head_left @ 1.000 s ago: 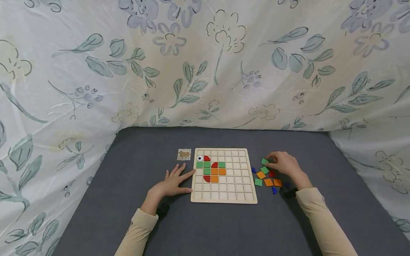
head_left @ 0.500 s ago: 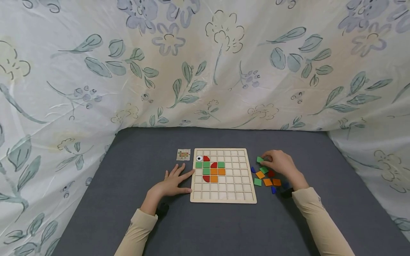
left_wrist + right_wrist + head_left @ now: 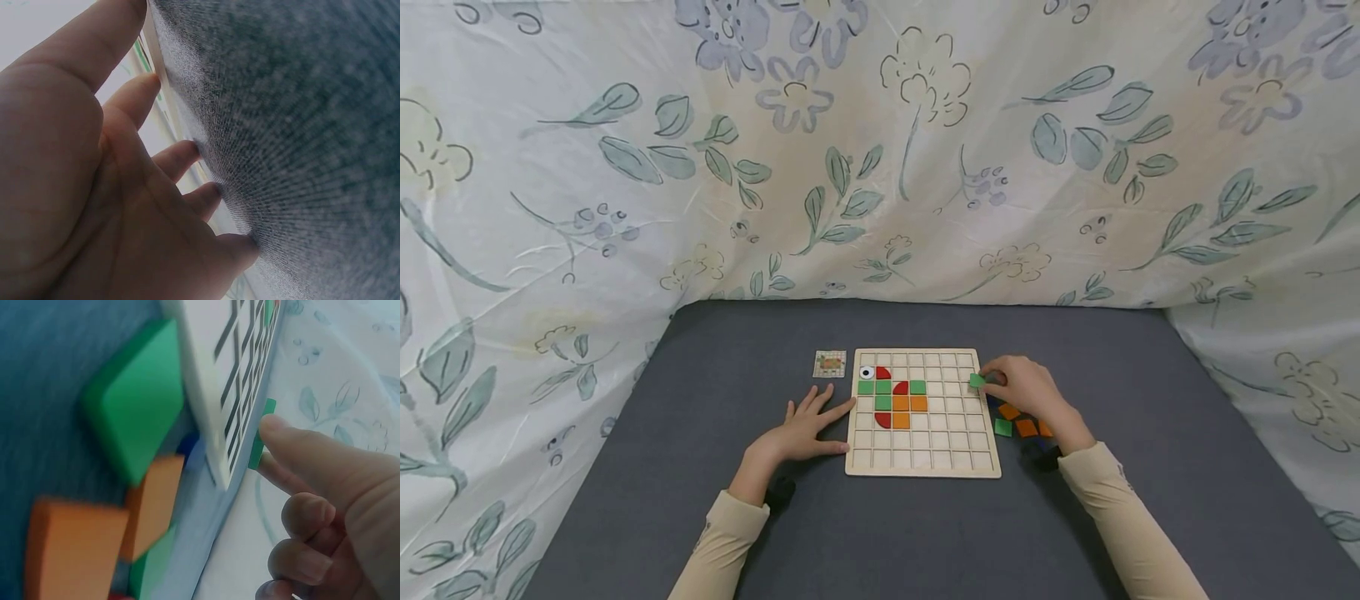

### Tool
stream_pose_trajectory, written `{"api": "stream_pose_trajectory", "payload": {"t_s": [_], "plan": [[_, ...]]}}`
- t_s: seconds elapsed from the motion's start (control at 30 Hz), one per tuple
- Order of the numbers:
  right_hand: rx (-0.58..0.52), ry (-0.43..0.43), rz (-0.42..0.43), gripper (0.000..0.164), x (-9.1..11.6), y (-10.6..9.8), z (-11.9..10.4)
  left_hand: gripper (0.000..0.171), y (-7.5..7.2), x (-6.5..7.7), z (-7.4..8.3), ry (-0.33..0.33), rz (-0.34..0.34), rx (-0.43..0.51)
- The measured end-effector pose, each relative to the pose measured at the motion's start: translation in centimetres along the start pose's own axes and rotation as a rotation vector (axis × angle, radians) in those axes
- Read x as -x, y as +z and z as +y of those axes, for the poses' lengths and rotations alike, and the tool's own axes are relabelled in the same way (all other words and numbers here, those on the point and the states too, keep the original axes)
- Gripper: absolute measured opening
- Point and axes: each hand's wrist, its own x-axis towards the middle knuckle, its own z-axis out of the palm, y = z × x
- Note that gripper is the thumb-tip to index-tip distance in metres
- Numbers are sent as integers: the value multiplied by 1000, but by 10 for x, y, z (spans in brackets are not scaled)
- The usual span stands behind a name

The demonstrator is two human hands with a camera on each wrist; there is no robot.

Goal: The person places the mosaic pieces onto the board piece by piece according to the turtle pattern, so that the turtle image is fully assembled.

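A pale wooden grid board (image 3: 955, 433) lies on the dark table, its upper left cells filled with red, green and orange tiles and one eye tile (image 3: 867, 372). My left hand (image 3: 797, 429) rests with spread fingers, thumb and index finger at the board's left edge. In the left wrist view, the fingertips (image 3: 150, 84) touch that edge and the cloth. My right hand (image 3: 1026, 387) pinches a green square tile (image 3: 976, 381) between thumb and index finger, over the board's upper right edge. The same green tile (image 3: 262, 434) shows side-on in the right wrist view, other fingers curled below.
Loose tiles lie right of the board, among them a green square (image 3: 1003, 427) and an orange square (image 3: 1026, 428); the right hand and wrist hide some. A small picture card (image 3: 830, 364) lies left of the board's top corner. A flowered curtain (image 3: 925, 208) stands behind the table.
My right hand has lifted the green tile from the loose tiles and carried it left to the board's right edge. The left hand has stayed in place.
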Motion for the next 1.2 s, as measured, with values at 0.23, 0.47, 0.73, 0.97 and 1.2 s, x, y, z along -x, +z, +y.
{"api": "stream_pose_trajectory", "payload": {"t_s": [0.23,0.47,0.73,0.97,1.2], "plan": [[2,-10,-12,24,-2,8,-17,74,2,-1,-1,-2,2,-5],[-28,-36,-26,24,-3,15,-29,74,3,-2,-2,0,-2,-6],[-52,-69,-57,25,-5,23,-40,75,3,-2,-1,-12,1,-5],[-61,-60,-71,25,-6,28,-44,74,2,-2,0,-10,1,-6],[-55,-81,-64,23,-8,33,-44,74,3,-2,-1,-9,6,-7]]}}
